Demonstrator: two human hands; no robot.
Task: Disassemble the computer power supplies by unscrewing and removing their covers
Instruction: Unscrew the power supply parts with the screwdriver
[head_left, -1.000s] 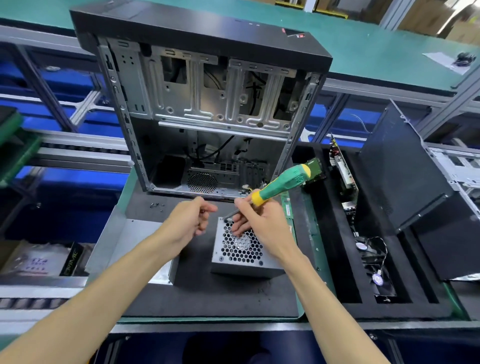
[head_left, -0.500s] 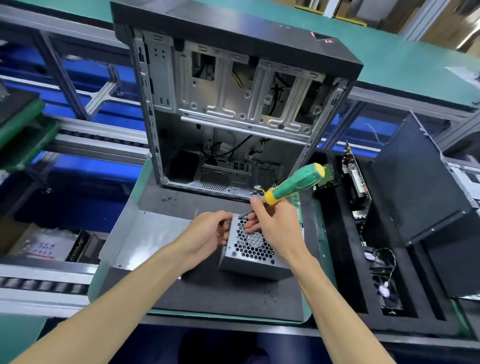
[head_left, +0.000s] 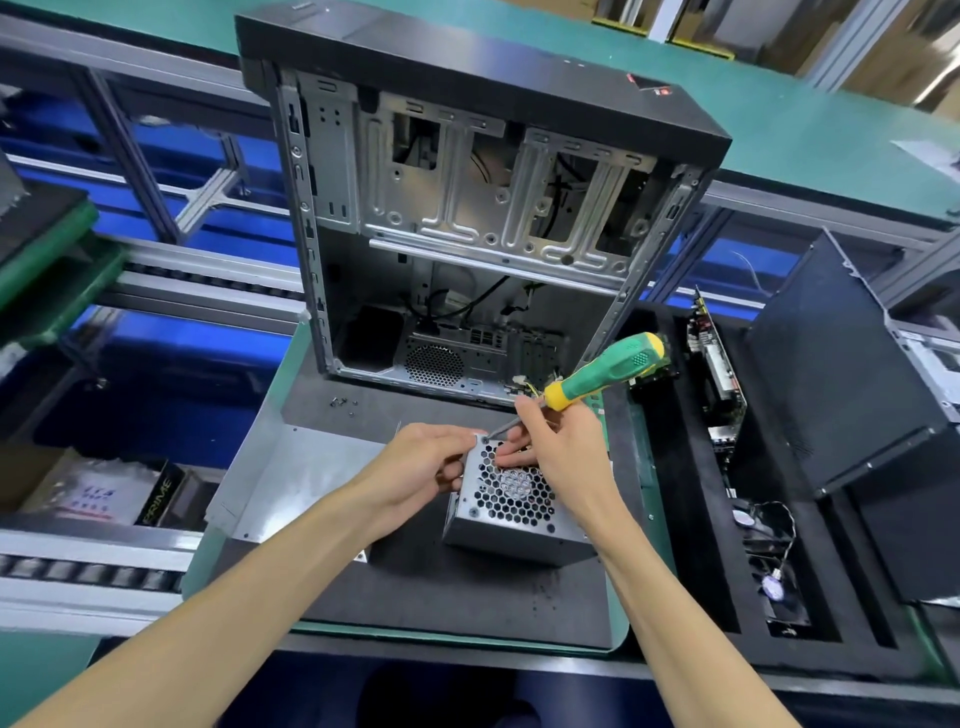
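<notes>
Just in front of the open computer case (head_left: 483, 218), on the dark foam mat (head_left: 441, 592), sits the power supply (head_left: 511, 506), a small metal box with its honeycomb fan grille facing up. My left hand (head_left: 421, 473) curls round the box's left edge, fingers bent against the side wall to brace it. My right hand (head_left: 558, 449) pinches the shaft of the screwdriver (head_left: 597, 374) low down, near the tip, which meets the corner screw on the side nearest the case (I cannot tell whether the bit is fully seated).

I judge the box stiff and fairly heavy for its size, sheet steel with sharp folded edges, so it should stay put under downward pressure but might skate a little on the mat if I twist hard. The side walls are the place to hold; the grille is thin and would dent. Loose screws (head_left: 343, 402) lie to the left of the box, close to the case. They are tiny and easy to scatter.
</notes>
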